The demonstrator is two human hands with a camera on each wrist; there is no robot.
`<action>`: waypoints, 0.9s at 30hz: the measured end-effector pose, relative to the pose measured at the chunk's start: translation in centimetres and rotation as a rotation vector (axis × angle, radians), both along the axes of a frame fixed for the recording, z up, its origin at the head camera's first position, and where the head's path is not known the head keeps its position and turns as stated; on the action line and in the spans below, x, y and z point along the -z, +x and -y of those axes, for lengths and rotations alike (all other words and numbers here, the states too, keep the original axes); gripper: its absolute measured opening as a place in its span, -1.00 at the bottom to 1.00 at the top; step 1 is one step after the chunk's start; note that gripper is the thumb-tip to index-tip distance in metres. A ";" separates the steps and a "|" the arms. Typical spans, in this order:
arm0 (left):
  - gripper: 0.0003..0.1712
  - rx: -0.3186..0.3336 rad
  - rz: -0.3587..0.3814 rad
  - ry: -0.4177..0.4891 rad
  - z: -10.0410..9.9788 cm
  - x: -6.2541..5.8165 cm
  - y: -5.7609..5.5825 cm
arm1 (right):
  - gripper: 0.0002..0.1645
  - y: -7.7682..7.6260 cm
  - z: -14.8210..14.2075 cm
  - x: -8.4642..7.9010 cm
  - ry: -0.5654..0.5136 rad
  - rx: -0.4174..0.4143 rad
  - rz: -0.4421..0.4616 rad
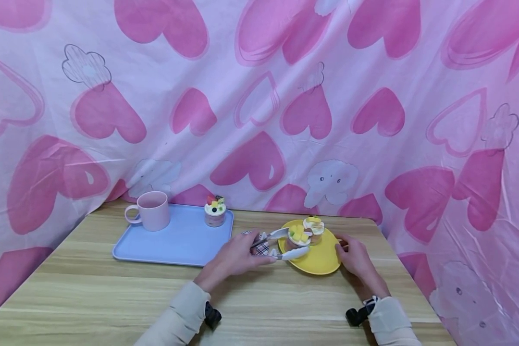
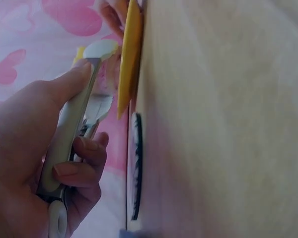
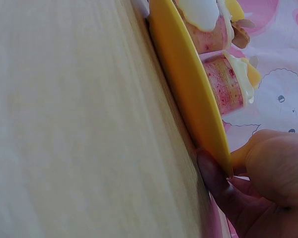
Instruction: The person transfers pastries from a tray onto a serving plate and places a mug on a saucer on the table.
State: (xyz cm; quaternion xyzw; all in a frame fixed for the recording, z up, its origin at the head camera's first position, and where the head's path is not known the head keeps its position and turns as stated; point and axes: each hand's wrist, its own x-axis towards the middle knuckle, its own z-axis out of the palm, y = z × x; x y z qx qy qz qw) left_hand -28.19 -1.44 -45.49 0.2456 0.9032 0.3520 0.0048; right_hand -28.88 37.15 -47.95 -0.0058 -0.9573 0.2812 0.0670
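My left hand grips a pair of tongs with pale tips and white handle panels. The tips lie on either side of the nearer dessert cup, a pink cake topped with cream and yellow fruit. Just behind it stands a second dessert cup, also with yellow pieces on top. Both are on a yellow plate. My right hand pinches the plate's right rim; the right wrist view shows thumb and fingers on opposite faces of the rim.
On the left lies a blue tray with a pink mug and a third dessert cup topped with mixed fruit. A checked coaster sits between tray and plate, partly covered by the tongs. A heart-patterned curtain hangs behind the table.
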 end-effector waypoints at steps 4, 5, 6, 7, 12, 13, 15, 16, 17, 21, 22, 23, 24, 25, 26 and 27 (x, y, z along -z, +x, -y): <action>-0.21 0.058 0.013 -0.013 0.9 -0.2 -0.4 | -0.50 0.0 0.0 0.0 -0.005 -0.001 0.006; -0.21 0.074 0.009 -0.017 1.1 -0.3 -0.5 | -0.50 0.0 0.0 0.0 -0.005 -0.002 0.003; -0.22 0.093 0.003 -0.019 1.3 -0.3 -0.6 | -0.50 0.0 0.0 0.0 -0.006 0.000 0.002; -0.23 0.110 0.001 -0.021 1.5 -0.4 -0.7 | -0.50 0.0 0.0 0.0 -0.006 0.001 0.002; -0.27 0.170 0.003 -0.026 2.4 -1.0 -1.0 | -0.50 -0.1 -0.1 0.1 -0.004 0.007 0.002; -0.27 0.176 0.003 -0.028 2.6 -1.1 -1.0 | -0.50 -0.1 -0.1 0.1 -0.004 0.006 0.004; -0.29 0.185 0.001 -0.030 2.9 -1.2 -1.0 | -0.50 -0.1 -0.1 0.1 -0.004 0.007 0.006; -0.30 0.189 -0.001 -0.032 3.0 -1.2 -1.0 | -0.50 -0.1 -0.1 0.1 -0.004 0.006 0.007; -0.30 0.194 -0.004 -0.033 3.1 -1.2 -1.1 | -0.50 -0.1 -0.1 0.1 -0.003 0.004 0.006; -0.32 0.217 -0.032 -0.048 2.9 -1.1 -1.0 | -0.50 0.0 -0.1 0.1 -0.002 0.005 0.006; -0.32 0.222 -0.041 -0.055 2.7 -1.0 -1.0 | -0.50 0.0 -0.1 0.0 -0.002 0.006 0.005; -0.32 0.226 -0.047 -0.060 2.4 -0.9 -0.9 | -0.50 -0.1 -0.1 0.0 -0.001 0.006 0.003; -0.32 0.226 -0.059 -0.068 2.2 -0.9 -0.8 | -0.50 -0.1 -0.1 0.0 -0.002 0.007 0.003; -0.33 0.223 -0.067 -0.073 1.9 -0.8 -0.6 | -0.50 -0.1 -0.1 0.0 -0.003 0.006 0.003; -0.32 0.218 -0.070 -0.077 1.6 -0.7 -0.5 | -0.50 -0.1 0.0 0.0 -0.004 0.005 0.003; -0.33 0.211 -0.078 -0.083 1.3 -0.6 -0.4 | -0.50 -0.1 0.0 0.0 -0.005 0.006 0.004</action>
